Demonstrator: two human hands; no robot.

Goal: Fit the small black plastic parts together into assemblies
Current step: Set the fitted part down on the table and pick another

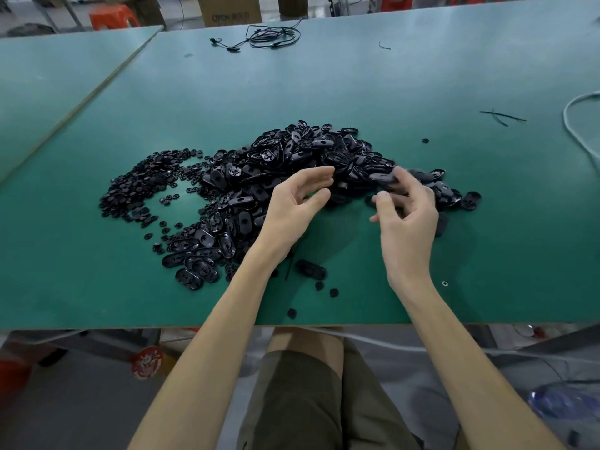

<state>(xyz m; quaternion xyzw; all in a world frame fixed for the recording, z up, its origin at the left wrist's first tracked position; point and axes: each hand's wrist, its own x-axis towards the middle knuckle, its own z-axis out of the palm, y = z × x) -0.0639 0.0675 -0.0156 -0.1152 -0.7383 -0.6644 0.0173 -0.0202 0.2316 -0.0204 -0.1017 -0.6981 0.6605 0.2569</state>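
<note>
Heap of black oval parts (pixel 308 154): mid-table, just beyond both hands. Heap of small round parts (pixel 139 186): adjoining on its left. Single oval part (pixel 383 178): pinched in the fingertips of the right hand (pixel 409 216) at the heap's right flank, blurred. The left hand (pixel 292 209): fingers loosely spread, holding nothing, over the heap's near edge. Surface: green table (pixel 324 86).

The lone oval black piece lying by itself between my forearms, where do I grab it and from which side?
Pinch the oval piece across its narrow width, on the two long edges, from above and its right. It lies flat on the table, and a thin black stick lies beside its left end.
</note>
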